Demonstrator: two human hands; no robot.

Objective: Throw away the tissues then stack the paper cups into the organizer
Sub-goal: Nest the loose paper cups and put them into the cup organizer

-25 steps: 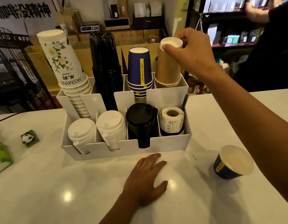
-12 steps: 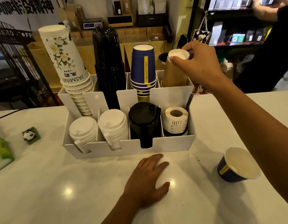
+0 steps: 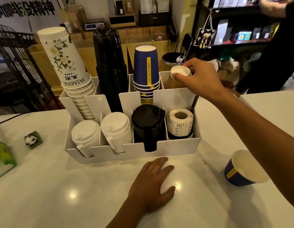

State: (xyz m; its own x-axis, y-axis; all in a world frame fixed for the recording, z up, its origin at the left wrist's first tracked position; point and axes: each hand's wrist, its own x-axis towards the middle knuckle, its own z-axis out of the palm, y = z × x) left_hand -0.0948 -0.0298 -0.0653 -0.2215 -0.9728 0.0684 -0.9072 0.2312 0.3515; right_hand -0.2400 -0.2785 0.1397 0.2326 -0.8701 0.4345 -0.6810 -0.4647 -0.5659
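The white organizer (image 3: 176, 97) stands on the white counter (image 3: 60, 195). My right hand (image 3: 200, 78) grips the upturned base of a brown paper cup (image 3: 180, 71) sunk low in the organizer's back right slot. Left of it rise a blue cup stack (image 3: 145, 71), a black cup stack (image 3: 110, 66) and a tilted white jasmine cup stack (image 3: 65, 63). A single blue cup (image 3: 241, 168) lies on its side on the counter at the right, under my forearm. My left hand (image 3: 153, 185) rests flat on the counter before the organizer, holding nothing.
The organizer's front slots hold white lids (image 3: 100, 130), black lids (image 3: 148, 127) and a label roll (image 3: 180, 122). A green packet (image 3: 3, 158) and a small panda figure (image 3: 31, 139) lie at the left. Another person's arm (image 3: 273, 7) reaches to shelves at the back right.
My right hand has pushed the brown cup down into the back right slot, so only its base shows. The left hand has stayed put.
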